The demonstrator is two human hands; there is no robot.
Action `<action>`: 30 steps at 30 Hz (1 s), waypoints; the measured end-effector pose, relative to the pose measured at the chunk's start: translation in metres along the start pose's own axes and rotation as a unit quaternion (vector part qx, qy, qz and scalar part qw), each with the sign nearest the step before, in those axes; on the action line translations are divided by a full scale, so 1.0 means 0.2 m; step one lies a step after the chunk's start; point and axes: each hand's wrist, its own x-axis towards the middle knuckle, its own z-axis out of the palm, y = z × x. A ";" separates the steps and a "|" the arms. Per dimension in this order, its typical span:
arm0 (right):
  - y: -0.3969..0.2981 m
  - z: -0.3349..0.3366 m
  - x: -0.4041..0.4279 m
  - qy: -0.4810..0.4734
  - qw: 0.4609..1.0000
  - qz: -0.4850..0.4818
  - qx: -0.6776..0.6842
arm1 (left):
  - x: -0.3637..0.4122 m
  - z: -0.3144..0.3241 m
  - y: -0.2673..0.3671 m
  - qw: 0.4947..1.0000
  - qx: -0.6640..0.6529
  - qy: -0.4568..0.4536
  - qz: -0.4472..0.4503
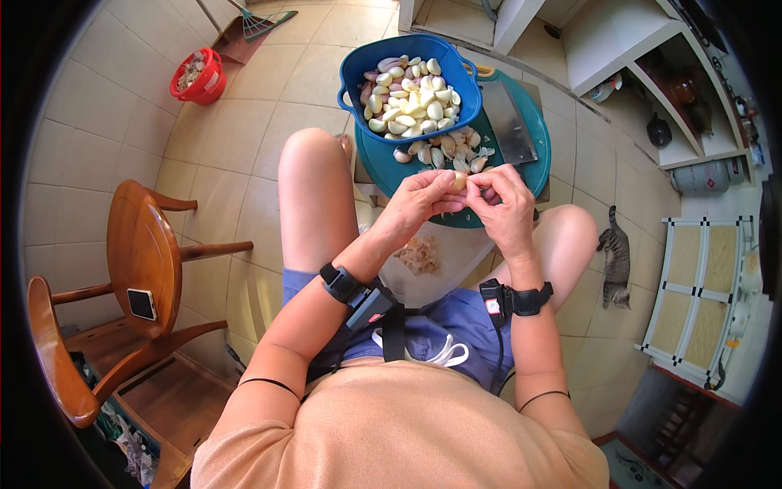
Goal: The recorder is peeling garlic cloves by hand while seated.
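Observation:
Between the thumb and fingers of my left hand (pixel 434 194) is a pale garlic clove (pixel 459 181). My right hand (pixel 502 198) pinches at the clove's right side; whether it grips the clove or a bit of skin cannot be told. Both hands are above the near part of a round green board (pixel 380 164). Unpeeled garlic cloves (pixel 449 147) and flakes of skin lie on it, just beyond my hands. A blue plastic basin (pixel 349 67) of mostly peeled cloves stands at the board's far side. To its right a cleaver (pixel 508 125) lies flat.
A plastic bag (pixel 452 269) with garlic skins hangs below the board, between my knees. A wooden chair (pixel 143 244) holding a phone (pixel 142 304) stands left. A red bucket (pixel 211 85) is far left. A tabby cat (pixel 616 260) lies on the floor at right.

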 end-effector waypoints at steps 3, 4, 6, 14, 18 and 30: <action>0.01 0.01 0.01 0.002 1.000 -0.010 -0.023 | 0.01 -0.01 0.01 1.000 -0.003 -0.014 -0.013; 0.01 0.02 0.02 0.005 1.000 -0.010 -0.024 | 0.02 -0.01 0.01 1.000 0.000 -0.016 -0.012; 0.02 0.02 0.03 0.003 1.000 0.007 -0.015 | 0.04 0.00 0.00 0.999 -0.031 -0.010 0.006; -0.03 -0.01 0.11 -0.003 0.999 0.014 0.048 | 0.06 -0.01 0.05 0.999 -0.024 -0.021 0.010; 0.02 -0.02 0.00 -0.035 0.998 0.016 0.041 | 0.03 -0.02 -0.07 0.999 -0.021 -0.033 0.015; -0.03 -0.07 -0.02 -0.095 0.992 0.020 0.075 | -0.09 -0.04 0.05 0.990 0.127 -0.060 -0.031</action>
